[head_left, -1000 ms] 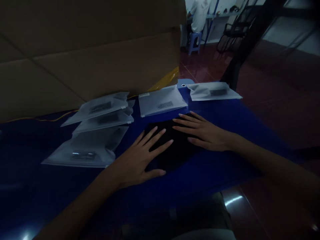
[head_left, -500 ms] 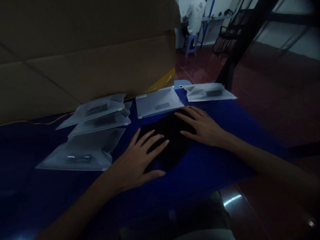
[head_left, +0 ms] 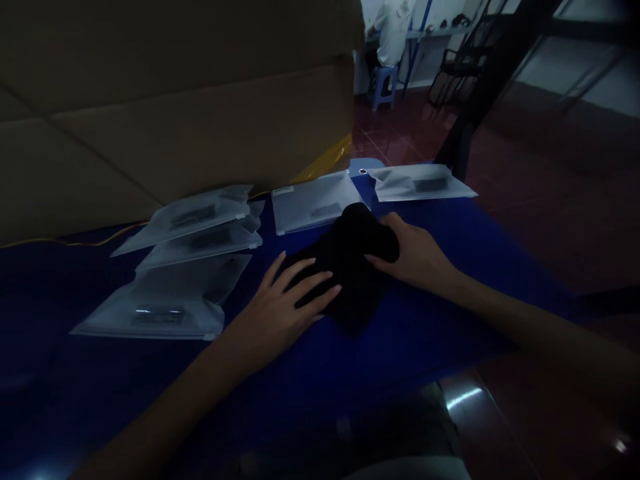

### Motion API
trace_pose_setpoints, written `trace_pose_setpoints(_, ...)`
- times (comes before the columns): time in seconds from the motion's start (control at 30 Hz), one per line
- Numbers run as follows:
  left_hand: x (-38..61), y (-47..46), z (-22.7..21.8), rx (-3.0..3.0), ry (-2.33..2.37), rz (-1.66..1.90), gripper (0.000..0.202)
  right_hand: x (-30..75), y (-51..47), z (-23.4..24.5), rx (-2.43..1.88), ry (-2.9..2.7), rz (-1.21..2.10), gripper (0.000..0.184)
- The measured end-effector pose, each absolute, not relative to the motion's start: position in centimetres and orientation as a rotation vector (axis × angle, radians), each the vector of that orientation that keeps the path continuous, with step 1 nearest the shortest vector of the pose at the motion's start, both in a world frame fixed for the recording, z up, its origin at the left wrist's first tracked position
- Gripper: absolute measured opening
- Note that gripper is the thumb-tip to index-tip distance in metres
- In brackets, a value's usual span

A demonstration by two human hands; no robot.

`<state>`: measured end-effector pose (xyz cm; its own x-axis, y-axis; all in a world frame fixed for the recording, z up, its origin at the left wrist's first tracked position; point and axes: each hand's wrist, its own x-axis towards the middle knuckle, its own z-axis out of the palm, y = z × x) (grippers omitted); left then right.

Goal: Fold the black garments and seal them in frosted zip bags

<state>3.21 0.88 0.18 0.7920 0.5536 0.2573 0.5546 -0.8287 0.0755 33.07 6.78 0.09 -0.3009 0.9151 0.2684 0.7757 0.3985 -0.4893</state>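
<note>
A black cloth [head_left: 350,273] lies on the blue table surface [head_left: 450,253]; the dim light hides its exact kind. My left hand [head_left: 287,303] rests flat on its left part, fingers spread. At the cloth's far right end, my right hand [head_left: 413,250] grips the edge between thumb and fingers, and that end is raised and folded over. The tips of the right fingers are hidden behind the cloth. Just beyond it lies a frosted zip bag [head_left: 305,207] with a printed label, partly covered by the raised fold.
Several frosted zip bags lie on the left, one nearest me [head_left: 170,303]. Another bag [head_left: 425,183] lies at the far right. A large cardboard box [head_left: 200,133] stands behind. In the background a person [head_left: 395,33] sits on a blue stool [head_left: 384,87].
My right hand has gone from lying spread on the cloth to gripping its far right end, which is now lifted and folded. My left hand stays nearly in place, its thumb drawn in.
</note>
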Motion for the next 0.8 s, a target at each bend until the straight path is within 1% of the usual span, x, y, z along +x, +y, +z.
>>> trace_pose_setpoints(0.07,3.3,0.8,0.2,-2.913,-0.924,-0.485,0.059,32.6,6.1,0.3,-1.306,-2.148,0.376,0.043)
trace_pose_setpoints(0.17,3.4,0.7,0.6,-2.846,-0.969,-0.553,0.084,32.3,5.2,0.4,-1.04,-2.198,0.364,0.044)
trace_pose_setpoints(0.23,3.5,0.7,0.9,-2.811,-0.997,-0.601,0.096,32.1,4.8,0.4,-0.817,-2.258,0.39,0.047)
trace_pose_setpoints(0.33,3.6,0.8,1.1,-2.788,-1.011,-0.6,0.103,31.9,4.7,0.0,-0.48,-2.354,0.416,0.047)
trace_pose_setpoints(0.43,3.5,0.9,1.0,-2.797,-0.995,-0.508,0.101,31.7,4.7,-0.3,-0.253,-2.447,0.398,0.043)
trace_pose_setpoints(0.53,3.3,1.1,0.7,-2.84,-1.035,-0.371,0.089,31.7,4.6,-0.2,-0.153,-2.504,0.408,0.043)
trace_pose_setpoints(0.6,3.1,1.1,0.5,-2.88,-1.093,-0.297,0.082,31.8,4.5,0.0,-0.141,-2.524,0.44,0.04)
trace_pose_setpoints(0.67,3.0,1.1,0.5,-2.905,-1.122,-0.279,0.08,31.9,4.5,0.3,-0.153,-2.532,0.439,0.036)
trace_pose_setpoints(0.77,3.0,0.9,0.8,-2.934,-1.094,-0.283,0.081,32.0,4.7,0.5,-0.259,-2.509,0.32,0.025)
trace_pose_setpoints(0.8,3.1,0.9,1.0,-2.954,-1.071,-0.28,0.081,32.0,4.7,0.5,-0.337,-2.498,0.26,0.024)
